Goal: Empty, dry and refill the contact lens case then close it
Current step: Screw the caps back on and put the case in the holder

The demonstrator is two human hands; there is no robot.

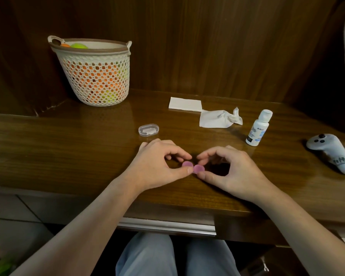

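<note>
A small pink contact lens case [193,167] with two round caps lies on the wooden desk [68,148] near its front edge. My left hand [157,166] pinches the left cap between thumb and forefinger. My right hand [231,168] pinches the right cap the same way. A white bottle of lens solution [258,128] stands upright to the right, cap on. A crumpled white tissue [219,118] lies behind the hands, and a flat folded tissue [185,104] lies farther back.
A clear plastic oval box [148,130] sits just behind my left hand. A cream mesh basket [94,72] of orange and green balls stands at the back left. A grey controller [330,152] lies at the far right. Wooden walls enclose the desk.
</note>
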